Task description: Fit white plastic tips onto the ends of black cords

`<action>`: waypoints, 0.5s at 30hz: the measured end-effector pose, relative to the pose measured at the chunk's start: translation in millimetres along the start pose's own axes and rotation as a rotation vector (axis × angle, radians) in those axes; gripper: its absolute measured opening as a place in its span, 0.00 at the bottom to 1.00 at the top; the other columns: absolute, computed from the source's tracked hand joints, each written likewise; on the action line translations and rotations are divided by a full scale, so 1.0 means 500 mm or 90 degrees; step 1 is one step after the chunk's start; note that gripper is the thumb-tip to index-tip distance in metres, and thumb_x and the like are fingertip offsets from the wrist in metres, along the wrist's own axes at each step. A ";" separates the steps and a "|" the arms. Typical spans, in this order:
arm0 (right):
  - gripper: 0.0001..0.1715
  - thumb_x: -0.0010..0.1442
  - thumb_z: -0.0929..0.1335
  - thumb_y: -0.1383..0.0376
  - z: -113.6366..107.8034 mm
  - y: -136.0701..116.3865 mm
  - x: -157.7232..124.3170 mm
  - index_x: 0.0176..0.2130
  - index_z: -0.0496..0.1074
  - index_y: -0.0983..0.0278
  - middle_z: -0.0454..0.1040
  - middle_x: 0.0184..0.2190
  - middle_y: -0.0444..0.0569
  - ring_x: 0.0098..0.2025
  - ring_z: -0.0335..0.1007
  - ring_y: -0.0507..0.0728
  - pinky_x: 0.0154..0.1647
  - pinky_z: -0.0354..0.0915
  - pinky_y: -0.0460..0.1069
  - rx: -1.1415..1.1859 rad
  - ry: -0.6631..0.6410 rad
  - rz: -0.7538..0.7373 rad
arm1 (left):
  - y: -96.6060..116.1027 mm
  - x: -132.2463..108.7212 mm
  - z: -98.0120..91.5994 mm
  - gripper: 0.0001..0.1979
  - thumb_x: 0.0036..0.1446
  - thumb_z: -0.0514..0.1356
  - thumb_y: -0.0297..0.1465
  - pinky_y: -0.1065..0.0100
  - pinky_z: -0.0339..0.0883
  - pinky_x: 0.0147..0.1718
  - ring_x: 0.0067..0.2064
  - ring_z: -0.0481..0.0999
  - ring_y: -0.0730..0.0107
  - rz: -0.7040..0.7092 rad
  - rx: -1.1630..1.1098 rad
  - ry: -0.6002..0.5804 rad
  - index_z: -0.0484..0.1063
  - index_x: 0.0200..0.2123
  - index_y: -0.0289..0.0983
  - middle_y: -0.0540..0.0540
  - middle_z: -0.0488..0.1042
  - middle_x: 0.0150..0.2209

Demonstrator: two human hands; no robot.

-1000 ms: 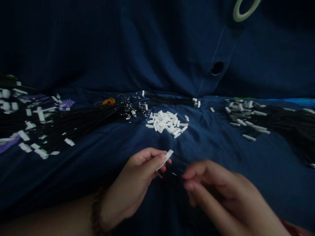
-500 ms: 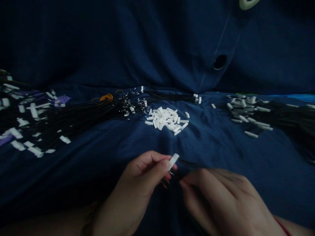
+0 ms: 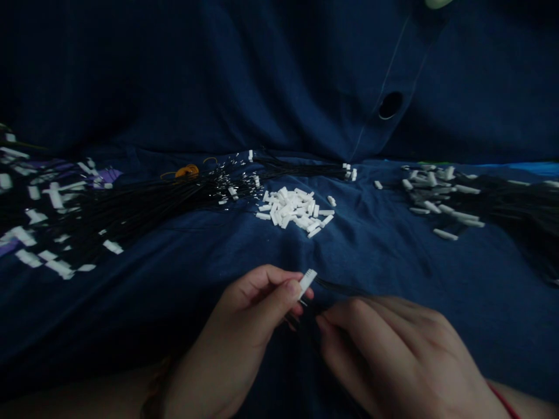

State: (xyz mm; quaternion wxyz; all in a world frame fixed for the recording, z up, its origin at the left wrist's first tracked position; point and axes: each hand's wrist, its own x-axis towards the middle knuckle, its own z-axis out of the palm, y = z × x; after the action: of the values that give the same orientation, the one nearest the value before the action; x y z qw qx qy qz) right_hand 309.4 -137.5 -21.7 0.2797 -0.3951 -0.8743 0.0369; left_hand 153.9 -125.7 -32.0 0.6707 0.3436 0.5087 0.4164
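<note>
A small white connector [image 3: 308, 281] is pinched between the thumb and fingers of my left hand [image 3: 248, 326], its slotted end sticking out. Thin black wires [image 3: 334, 286] run from behind the connector toward the right. My right hand [image 3: 388, 343] is closed at the lower right, thumb and index finger pressed together just right of the connector; dark wires seem to lie at its fingers, but it is too dark to tell what they grip. Beyond my hands lies a loose pile of white connectors [image 3: 294, 208] on the dark blue cloth [image 3: 358, 250].
Black wires with white connectors [image 3: 55, 196] spread across the left. Bare silvery wire ends [image 3: 233, 180] lie behind the pile, near an orange coil [image 3: 187, 171]. Another bundle with white connectors [image 3: 465, 216] lies right. A dark round hole [image 3: 391, 105] shows in the back cloth.
Both hands have barely moved and keep the same closed poses. The whole view has shifted very slightly.
</note>
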 end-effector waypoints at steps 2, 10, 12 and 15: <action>0.12 0.58 0.60 0.73 0.000 0.001 0.002 0.23 0.62 0.65 0.63 0.18 0.43 0.20 0.58 0.50 0.20 0.51 0.47 -0.005 -0.006 -0.003 | 0.000 0.000 -0.001 0.06 0.51 0.60 0.34 0.72 0.60 0.33 0.32 0.66 0.74 -0.002 -0.002 -0.001 0.71 0.29 0.37 0.51 0.70 0.28; 0.11 0.58 0.60 0.73 -0.005 -0.004 0.007 0.24 0.62 0.65 0.64 0.20 0.44 0.20 0.59 0.51 0.21 0.53 0.46 0.009 -0.035 0.005 | -0.001 0.003 -0.001 0.07 0.51 0.59 0.34 0.71 0.59 0.33 0.32 0.65 0.74 0.001 -0.003 -0.005 0.70 0.29 0.36 0.51 0.69 0.27; 0.10 0.58 0.60 0.72 -0.025 -0.001 0.014 0.26 0.62 0.64 0.64 0.19 0.43 0.19 0.60 0.49 0.19 0.55 0.44 0.061 -0.022 0.042 | -0.002 0.007 -0.003 0.07 0.51 0.59 0.35 0.70 0.59 0.34 0.33 0.66 0.73 0.010 -0.004 -0.011 0.70 0.29 0.36 0.50 0.69 0.28; 0.09 0.61 0.60 0.66 -0.064 0.028 0.012 0.28 0.62 0.62 0.63 0.17 0.40 0.17 0.60 0.46 0.15 0.55 0.39 0.186 0.029 0.175 | -0.002 0.017 -0.009 0.08 0.52 0.59 0.35 0.70 0.59 0.36 0.34 0.66 0.73 0.026 0.001 -0.002 0.70 0.30 0.35 0.49 0.70 0.29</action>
State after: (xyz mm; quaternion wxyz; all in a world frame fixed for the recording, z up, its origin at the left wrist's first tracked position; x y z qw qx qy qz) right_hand 332.1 -128.9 3.9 0.3461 -0.4668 -0.7908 0.1921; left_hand 150.7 -118.3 -37.6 0.6627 0.3552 0.5009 0.4287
